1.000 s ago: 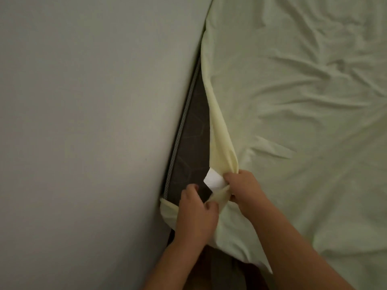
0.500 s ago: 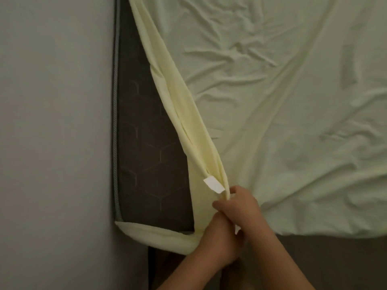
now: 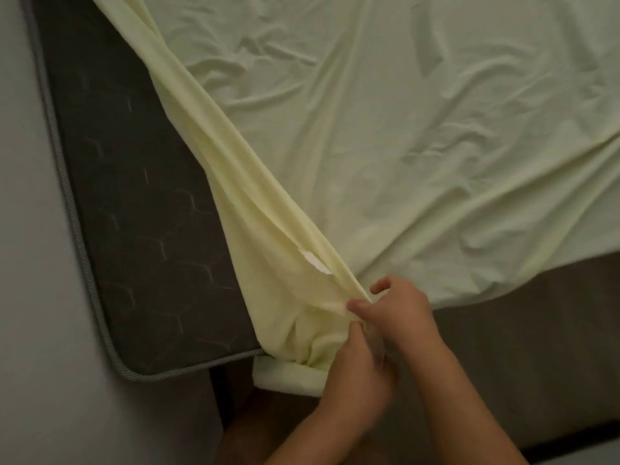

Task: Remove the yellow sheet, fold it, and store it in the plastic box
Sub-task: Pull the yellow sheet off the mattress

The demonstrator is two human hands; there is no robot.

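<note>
While left hand (image 3: 356, 375) and right hand (image 3: 401, 317) pinch the yellow sheet (image 3: 402, 146), fingertips overlap unclearly.

1. a bedroom, dimly lit.
2. a dark quilted mattress (image 3: 134, 196) with grey piped edging, bare at its near left corner.
3. a crumpled yellow sheet (image 3: 402, 129) over the rest; a plain wall (image 3: 20, 297) along its left edge.

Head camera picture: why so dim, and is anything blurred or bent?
Head view: dim, even room light, no glare; the yellow sheet looks pale greenish, its wrinkles softly shadowed. Head view: the mattress edge bows from wide-angle distortion. Head view: the left hand is slightly motion-blurred.
</note>
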